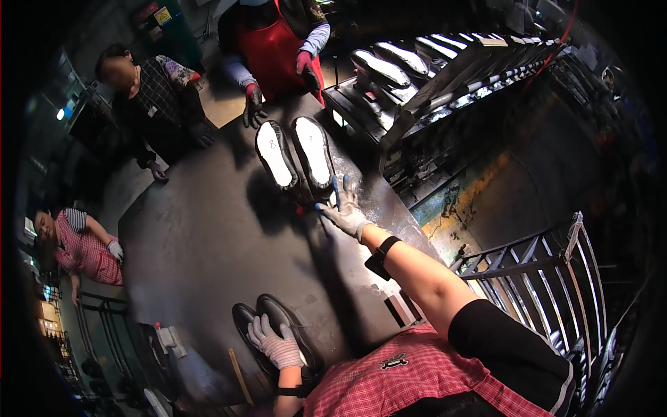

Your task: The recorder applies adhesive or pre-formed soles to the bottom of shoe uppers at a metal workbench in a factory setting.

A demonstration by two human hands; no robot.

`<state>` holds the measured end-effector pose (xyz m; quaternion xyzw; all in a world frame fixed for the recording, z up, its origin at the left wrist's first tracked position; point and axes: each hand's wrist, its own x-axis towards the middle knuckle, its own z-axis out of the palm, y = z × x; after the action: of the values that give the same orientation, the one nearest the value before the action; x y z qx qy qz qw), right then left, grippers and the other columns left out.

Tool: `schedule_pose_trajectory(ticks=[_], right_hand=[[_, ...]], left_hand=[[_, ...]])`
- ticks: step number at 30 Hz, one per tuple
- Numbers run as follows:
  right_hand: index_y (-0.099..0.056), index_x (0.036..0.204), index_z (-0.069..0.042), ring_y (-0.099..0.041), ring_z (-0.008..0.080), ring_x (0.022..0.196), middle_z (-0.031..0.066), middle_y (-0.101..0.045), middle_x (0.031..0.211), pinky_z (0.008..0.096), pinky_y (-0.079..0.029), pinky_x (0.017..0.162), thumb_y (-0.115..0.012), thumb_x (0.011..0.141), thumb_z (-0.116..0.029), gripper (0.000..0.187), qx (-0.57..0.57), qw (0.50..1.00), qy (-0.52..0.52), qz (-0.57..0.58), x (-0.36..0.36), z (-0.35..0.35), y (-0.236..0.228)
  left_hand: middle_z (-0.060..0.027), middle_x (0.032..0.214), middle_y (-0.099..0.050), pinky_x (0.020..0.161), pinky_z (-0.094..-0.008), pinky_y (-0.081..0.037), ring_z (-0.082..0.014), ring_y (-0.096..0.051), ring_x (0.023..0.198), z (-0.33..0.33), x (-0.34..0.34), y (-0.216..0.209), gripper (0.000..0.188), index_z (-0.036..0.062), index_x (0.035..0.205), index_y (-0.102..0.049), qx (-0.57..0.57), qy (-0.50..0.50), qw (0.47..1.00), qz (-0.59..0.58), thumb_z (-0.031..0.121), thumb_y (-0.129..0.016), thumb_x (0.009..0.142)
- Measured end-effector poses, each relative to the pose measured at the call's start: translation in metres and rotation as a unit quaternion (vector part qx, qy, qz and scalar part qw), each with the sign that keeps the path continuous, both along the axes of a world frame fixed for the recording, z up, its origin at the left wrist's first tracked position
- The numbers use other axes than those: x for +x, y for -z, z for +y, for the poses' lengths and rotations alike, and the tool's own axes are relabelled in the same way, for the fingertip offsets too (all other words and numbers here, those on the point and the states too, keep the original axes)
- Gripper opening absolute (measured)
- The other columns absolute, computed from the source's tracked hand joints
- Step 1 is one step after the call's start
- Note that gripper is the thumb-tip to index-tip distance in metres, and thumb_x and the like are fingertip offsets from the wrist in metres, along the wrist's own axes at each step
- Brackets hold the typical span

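Note:
A pair of black shoes (pixel 276 314) lies side by side on the dark table (pixel 208 229), close to my body. My left hand (pixel 274 342), in a pale work glove, rests over them with its fingers spread across their tops. Farther away, two black shoe uppers lie bottom up, a left one (pixel 276 154) and a right one (pixel 313 151), their white undersides showing. My right hand (pixel 342 208), in a pale glove with blue fingertips, reaches out to their near ends. Its fingers are apart and hold nothing; whether they touch the right upper is unclear.
Across the table stands a person in a red apron (pixel 271 48) and gloves. Two more people, one in dark clothes (pixel 163 104) and one in a checked apron (pixel 87 247), are at the left. A conveyor rack (pixel 431 90) carries shoes at far right; a metal rack (pixel 535 271) stands near right.

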<state>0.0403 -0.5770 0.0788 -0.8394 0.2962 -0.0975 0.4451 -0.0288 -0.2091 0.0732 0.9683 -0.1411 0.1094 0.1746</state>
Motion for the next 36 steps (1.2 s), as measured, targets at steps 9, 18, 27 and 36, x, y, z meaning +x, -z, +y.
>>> schedule_pose_trajectory(ticks=[9, 18, 27, 36], right_hand=[[-0.040, 0.145, -0.006, -0.028, 0.0394, 0.143, 0.0213, -0.033, 0.153, 0.0489, -0.025, 0.117, -0.060, 0.086, -0.055, 0.079, -0.214, 0.965, -0.081, 0.131, -0.222, 0.078, 0.102], [-0.042, 0.142, -0.008, -0.037, 0.0364, 0.136, 0.0203, -0.046, 0.143, 0.0495, -0.025, 0.116, -0.057, 0.090, -0.050, 0.069, -0.248, 0.964, -0.092, 0.036, -0.198, 0.063, 0.107], [-0.066, 0.116, -0.006, -0.054, 0.0379, 0.120, 0.0205, -0.061, 0.126, 0.0458, -0.044, 0.101, -0.057, 0.087, -0.042, 0.046, -0.228, 0.948, -0.123, 0.185, 0.112, -0.082, 0.053], [-0.061, 0.127, -0.009, -0.045, 0.0284, 0.133, 0.0136, -0.061, 0.131, 0.0364, -0.033, 0.110, -0.052, 0.089, -0.038, 0.049, -0.332, 0.876, -0.097, 0.337, 0.289, -0.193, 0.058]], left_hand=[[-0.0209, 0.157, -0.021, 0.116, -0.0570, -0.022, -0.0440, -0.022, 0.142, 0.063, -0.004, 0.009, 0.078, 0.0227, 0.149, -0.037, 0.142, -0.203, 0.929, 0.275, 0.049, -0.068, 0.082], [-0.0247, 0.155, -0.023, 0.113, -0.0511, -0.030, -0.0489, -0.029, 0.138, 0.075, -0.003, 0.034, 0.079, 0.0160, 0.150, -0.033, 0.023, -0.161, 0.951, 0.263, 0.045, -0.067, 0.085], [-0.0237, 0.147, -0.037, 0.114, -0.0554, -0.025, -0.0434, -0.026, 0.139, 0.070, 0.030, 0.016, 0.057, 0.0026, 0.135, -0.049, 0.047, -0.168, 0.984, 0.027, 0.034, -0.059, 0.089], [-0.0288, 0.135, -0.047, 0.105, -0.0494, -0.037, -0.0407, -0.046, 0.123, 0.102, 0.118, 0.005, 0.049, -0.0070, 0.131, -0.049, -0.258, -0.281, 0.921, 0.074, 0.029, -0.053, 0.097]])
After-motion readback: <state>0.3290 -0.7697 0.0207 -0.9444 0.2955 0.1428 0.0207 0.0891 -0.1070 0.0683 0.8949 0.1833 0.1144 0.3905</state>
